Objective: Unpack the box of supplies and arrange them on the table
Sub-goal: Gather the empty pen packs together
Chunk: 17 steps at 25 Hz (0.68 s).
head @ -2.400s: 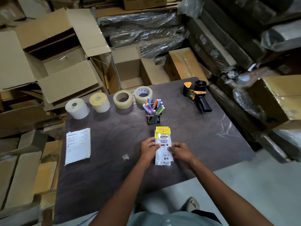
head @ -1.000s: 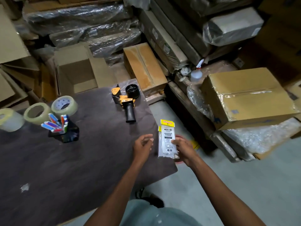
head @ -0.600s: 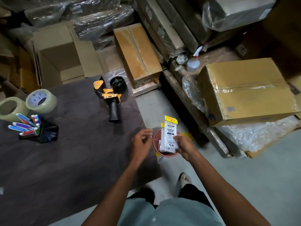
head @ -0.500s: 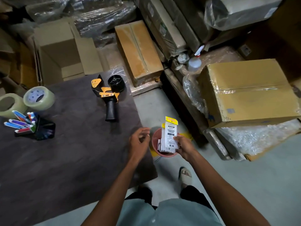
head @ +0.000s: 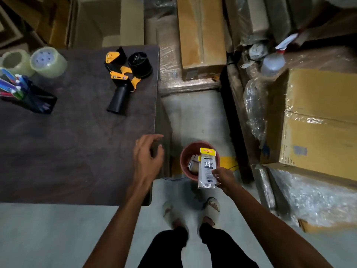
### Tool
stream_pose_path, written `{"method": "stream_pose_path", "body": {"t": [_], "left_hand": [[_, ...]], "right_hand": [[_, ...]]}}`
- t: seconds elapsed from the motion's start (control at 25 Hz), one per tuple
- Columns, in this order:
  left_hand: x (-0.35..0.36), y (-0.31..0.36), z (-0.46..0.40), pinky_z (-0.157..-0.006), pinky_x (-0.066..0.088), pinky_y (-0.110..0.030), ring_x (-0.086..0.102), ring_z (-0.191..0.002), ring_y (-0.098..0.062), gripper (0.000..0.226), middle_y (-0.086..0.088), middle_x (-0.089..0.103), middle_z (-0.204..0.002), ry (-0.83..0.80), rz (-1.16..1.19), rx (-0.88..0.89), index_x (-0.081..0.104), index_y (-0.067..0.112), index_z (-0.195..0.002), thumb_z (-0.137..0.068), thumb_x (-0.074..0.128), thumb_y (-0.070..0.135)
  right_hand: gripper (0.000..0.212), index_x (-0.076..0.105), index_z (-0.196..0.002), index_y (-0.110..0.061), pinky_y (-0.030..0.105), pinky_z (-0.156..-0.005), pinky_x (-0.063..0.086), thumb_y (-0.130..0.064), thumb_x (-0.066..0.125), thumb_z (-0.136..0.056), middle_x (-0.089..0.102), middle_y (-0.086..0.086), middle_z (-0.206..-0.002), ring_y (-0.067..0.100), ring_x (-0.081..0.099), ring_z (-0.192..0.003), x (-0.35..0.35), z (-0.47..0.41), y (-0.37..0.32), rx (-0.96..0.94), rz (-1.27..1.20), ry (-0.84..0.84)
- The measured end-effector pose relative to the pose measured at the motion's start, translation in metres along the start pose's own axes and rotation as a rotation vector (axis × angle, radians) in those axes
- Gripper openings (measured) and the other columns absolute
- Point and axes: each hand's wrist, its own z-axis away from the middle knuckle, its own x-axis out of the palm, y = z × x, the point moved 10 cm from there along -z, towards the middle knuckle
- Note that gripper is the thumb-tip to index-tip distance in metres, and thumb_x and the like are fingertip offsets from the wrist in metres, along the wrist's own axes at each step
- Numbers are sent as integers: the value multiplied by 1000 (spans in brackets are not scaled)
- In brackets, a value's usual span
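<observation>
My right hand (head: 223, 177) pinches a clear plastic packet (head: 207, 167) with a yellow header, holding it over a reddish-brown bucket (head: 186, 151) on the floor, to the right of the table. My left hand (head: 147, 157) hovers with relaxed fingers over the right edge of the dark table (head: 77, 142), holding nothing. On the table lie a yellow-and-black tape dispenser (head: 125, 78), two rolls of clear tape (head: 48, 61) and a black holder of coloured pens (head: 29, 95).
The bucket holds some scraps. Sealed and plastic-wrapped cardboard boxes (head: 318, 120) crowd the right side and the back. A spray bottle (head: 273, 61) stands among them. An open cardboard box (head: 108, 22) sits behind the table. My feet in sandals (head: 193, 211) stand on grey floor.
I have turned right from the table, carrying the packet off it in my right hand and lowering it over the bucket. My left hand let go of the packet.
</observation>
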Motion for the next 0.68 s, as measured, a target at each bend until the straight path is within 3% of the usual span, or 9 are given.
{"method": "stream_pose_path", "body": {"t": [0.12,0.2,0.36,0.48,0.56,0.68], "left_hand": [[63,37,41,-85,54,-33,64,-97,-15,28,5,63,-106,-41,126,31,68,18,-109,-84,64,5],[119,25,65,-86,55,-26,64,-99,-10,29,9,62,-109,-114,173,-68,68,22,-109,-85,64,7],[201,-66,96,-83,59,-28,64,-103,-10,27,9,65,-115,-165,195,-350,64,37,-104,-89,64,15],[237,-141,96,-84,58,-29,66,-100,-13,29,5,70,-113,-122,150,-451,66,35,-105,-88,66,11],[259,-187,97,-85,60,-37,68,-98,-11,26,8,71,-108,-124,106,-481,69,31,-106,-85,68,15],[291,-246,108,-84,59,-36,68,-96,-12,25,9,72,-104,-136,83,-566,68,30,-109,-85,71,22]], "right_hand": [[17,67,-84,-11,29,-60,51,3,56,-83,68,13,-85,25,66,-71,-6,-29,15,6,30,19],[18,68,-83,-11,28,-58,51,2,56,-81,68,14,-87,26,66,-71,-7,-52,24,3,25,26],[16,68,-88,-10,37,-66,60,0,57,-81,72,15,-94,30,71,-84,-14,-108,51,-17,73,38],[14,69,-88,-13,45,-74,63,-4,59,-84,74,12,-94,31,73,-85,-15,-158,61,-77,142,22],[15,71,-90,-15,42,-72,63,-7,60,-84,76,10,-95,28,74,-83,-13,-192,66,-115,188,22],[21,73,-100,-12,32,-62,59,-7,61,-83,76,9,-96,24,73,-82,-4,-239,72,-173,259,28]]}}
